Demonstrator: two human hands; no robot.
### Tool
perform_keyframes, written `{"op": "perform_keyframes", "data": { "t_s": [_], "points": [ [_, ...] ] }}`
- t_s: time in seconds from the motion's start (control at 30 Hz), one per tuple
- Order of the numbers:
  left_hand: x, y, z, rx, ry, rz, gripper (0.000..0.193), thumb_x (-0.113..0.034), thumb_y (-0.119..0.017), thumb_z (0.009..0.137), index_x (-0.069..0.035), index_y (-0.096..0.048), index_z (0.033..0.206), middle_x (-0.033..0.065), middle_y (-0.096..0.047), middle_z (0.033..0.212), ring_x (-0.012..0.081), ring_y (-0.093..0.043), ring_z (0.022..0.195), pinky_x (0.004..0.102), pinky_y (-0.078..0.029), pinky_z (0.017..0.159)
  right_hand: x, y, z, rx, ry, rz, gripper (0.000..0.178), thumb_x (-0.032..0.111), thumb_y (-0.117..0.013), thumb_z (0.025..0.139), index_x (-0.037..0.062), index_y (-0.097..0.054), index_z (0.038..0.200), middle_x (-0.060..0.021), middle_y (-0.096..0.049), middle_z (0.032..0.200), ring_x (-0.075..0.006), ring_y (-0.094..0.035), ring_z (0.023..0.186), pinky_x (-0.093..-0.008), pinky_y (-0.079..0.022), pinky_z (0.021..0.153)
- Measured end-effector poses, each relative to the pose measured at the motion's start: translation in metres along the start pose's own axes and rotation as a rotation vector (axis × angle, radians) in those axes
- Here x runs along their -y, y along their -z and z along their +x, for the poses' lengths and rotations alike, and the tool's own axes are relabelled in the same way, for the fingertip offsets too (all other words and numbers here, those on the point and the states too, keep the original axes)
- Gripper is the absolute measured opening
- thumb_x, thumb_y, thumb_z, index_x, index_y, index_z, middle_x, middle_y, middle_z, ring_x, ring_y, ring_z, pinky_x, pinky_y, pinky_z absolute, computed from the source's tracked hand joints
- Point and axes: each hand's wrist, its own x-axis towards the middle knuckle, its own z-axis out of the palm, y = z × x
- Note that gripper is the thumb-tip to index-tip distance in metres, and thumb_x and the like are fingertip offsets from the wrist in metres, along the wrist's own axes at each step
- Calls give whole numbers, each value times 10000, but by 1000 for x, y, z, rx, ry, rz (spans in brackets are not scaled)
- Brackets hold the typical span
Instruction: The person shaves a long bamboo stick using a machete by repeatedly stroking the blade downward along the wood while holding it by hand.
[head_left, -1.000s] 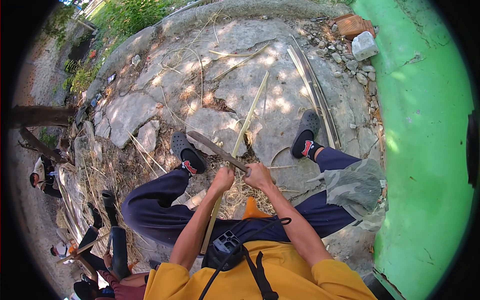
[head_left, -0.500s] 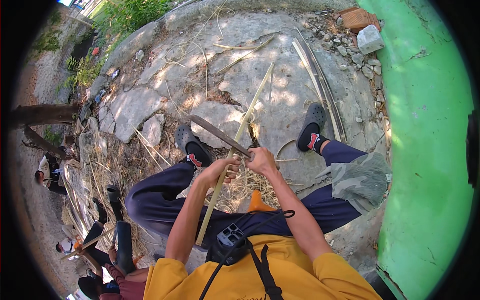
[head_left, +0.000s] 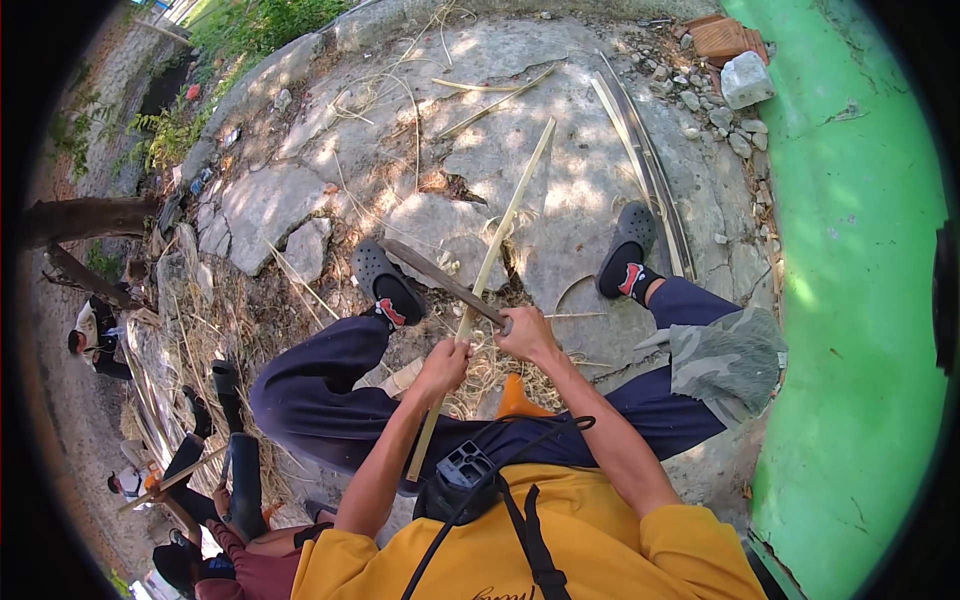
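A long pale bamboo strip (head_left: 516,205) slants from near my lap up between my feet. My left hand (head_left: 443,368) is closed around its lower part. My right hand (head_left: 527,336) grips the near end of a long, dark machete-like blade (head_left: 437,272), its handle mostly hidden in the fist. The blade points up and to the left and crosses the strip just beyond my left hand; whether its edge bites into the strip I cannot tell. Thin shavings (head_left: 483,385) lie on the ground below my hands.
More strips (head_left: 630,135) lie beyond my right foot, with thin curled strands (head_left: 410,100) ahead. A green wall (head_left: 850,300) stands at right, near a white block (head_left: 746,80) and rubble. Another person (head_left: 245,555) sits at lower left. Camouflage cloth (head_left: 728,365) covers my right knee.
My left hand has drawn back a little along the strip toward my body, away from my right hand. The blade and my right hand have also come slightly nearer.
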Motion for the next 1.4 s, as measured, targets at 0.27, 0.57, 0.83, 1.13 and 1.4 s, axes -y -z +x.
{"op": "perform_keyframes", "data": {
  "t_s": [0.27, 0.57, 0.83, 1.13, 1.4],
  "points": [
    [0, 3, 19, -356, -354, 576, 391, -335, -432, 1053, -9, -580, 897, 33, -505, 624, 158, -494, 522, 363, -389, 494, 3, 10, 23, 15, -9, -98, 358, 279, -735, 705, 131, -757, 1030, -170, -723, 870, -368, -691, 832, -446, -556, 756],
    [-15, 7, 11, -231, -226, 437, 404, -298, -423, 1028, 43, -591, 888, 185, -600, 689, 332, -611, 671, 464, -475, 684, 17, 9, 3, 0, -2, -13, 395, 313, -748, 689, 111, -754, 1029, -163, -731, 888, -372, -697, 870, -440, -560, 800],
    [-11, -7, 19, -333, -289, 520, 407, -290, -434, 1015, 57, -612, 898, 270, -646, 790, 426, -642, 774, 487, -482, 737, 3, 16, 33, 0, -57, -166, 414, 292, -733, 689, 119, -751, 1065, -175, -729, 911, -385, -691, 892, -446, -559, 808],
    [-9, -11, 10, -193, -242, 393, 321, -338, -448, 1048, -73, -494, 874, -27, -430, 595, 90, -398, 445, 295, -321, 409, 0, 20, 18, -92, -61, -45, 394, 261, -731, 681, 107, -762, 1042, -188, -722, 921, -394, -684, 882, -461, -550, 818],
    [-22, -3, 5, -166, -175, 370, 306, -322, -450, 1045, -66, -487, 881, -25, -422, 591, 93, -406, 455, 293, -324, 414, -3, 3, 16, -79, -12, 25, 317, 250, -716, 696, 92, -748, 969, -194, -704, 811, -391, -684, 807, -463, -539, 742]
  ]
}}
